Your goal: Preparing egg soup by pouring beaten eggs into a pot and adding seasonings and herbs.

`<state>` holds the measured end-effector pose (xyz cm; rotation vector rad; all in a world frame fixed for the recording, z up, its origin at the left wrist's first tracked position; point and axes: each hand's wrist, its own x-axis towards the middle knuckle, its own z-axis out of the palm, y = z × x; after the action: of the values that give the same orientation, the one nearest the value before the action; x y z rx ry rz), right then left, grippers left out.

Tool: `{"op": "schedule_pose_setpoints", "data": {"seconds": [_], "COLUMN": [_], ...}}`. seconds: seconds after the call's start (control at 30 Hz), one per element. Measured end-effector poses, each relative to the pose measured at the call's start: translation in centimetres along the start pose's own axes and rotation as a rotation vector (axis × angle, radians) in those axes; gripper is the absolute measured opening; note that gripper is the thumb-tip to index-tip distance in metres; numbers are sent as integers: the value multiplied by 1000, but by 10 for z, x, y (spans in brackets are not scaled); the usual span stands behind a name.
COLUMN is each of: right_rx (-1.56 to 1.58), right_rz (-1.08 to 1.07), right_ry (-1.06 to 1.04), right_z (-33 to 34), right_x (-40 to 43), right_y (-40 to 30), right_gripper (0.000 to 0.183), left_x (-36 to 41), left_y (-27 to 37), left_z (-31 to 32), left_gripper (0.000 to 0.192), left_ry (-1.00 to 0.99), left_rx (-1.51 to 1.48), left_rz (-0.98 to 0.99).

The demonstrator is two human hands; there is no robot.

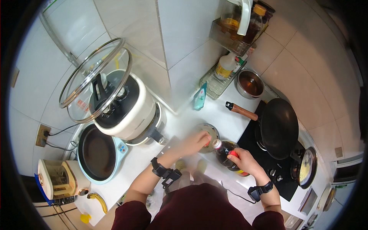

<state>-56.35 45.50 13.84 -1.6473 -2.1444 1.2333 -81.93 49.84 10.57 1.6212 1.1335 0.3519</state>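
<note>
My right hand [246, 161] grips the red handle of a large plastic bottle [223, 155] of dark liquid. The bottle is tilted, and its pale, uncapped mouth points towards my left hand. In the blurred fingers of my left hand [195, 143] is a small red cap [207, 143], partly hidden. That hand hovers over a round bowl [213, 132] with a patterned rim on the white counter [184, 120]. Another round vessel shows in part behind the bottle; its contents cannot be made out.
A wok [277, 129] stands on the black cooktop [247, 138], its wooden handle reaching over the counter. Beside it is a small pan [309, 166] with yellowish food. Leftward are a white cooker [126, 109] under glass lids [96, 77] and an electric pan [97, 155]. A teal pouch [199, 97] stands behind.
</note>
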Motion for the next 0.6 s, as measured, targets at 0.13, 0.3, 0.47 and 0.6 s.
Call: {"op": "schedule_pose_setpoints", "data": {"seconds": [0.13,0.3,0.47,0.6], "right_rx": [-12,-43,-69,-154], "right_rz": [20,9,-1,31], "right_ry": [-7,-40,-73,-80], "right_z": [0,-4,-7,-6], "right_x": [7,16,21,25], "right_y": [1,5,-3,0], "right_gripper": [34,35,36,35], "left_x": [-3,1,14,22], "left_y": [-36,-57,-70,-73], "left_z": [11,26,40,41], "left_gripper": [26,35,37,36], "left_ry": [32,102,208,300], "left_rx": [-458,-352,-380,-180], "left_rz": [150,230,269,320]}}
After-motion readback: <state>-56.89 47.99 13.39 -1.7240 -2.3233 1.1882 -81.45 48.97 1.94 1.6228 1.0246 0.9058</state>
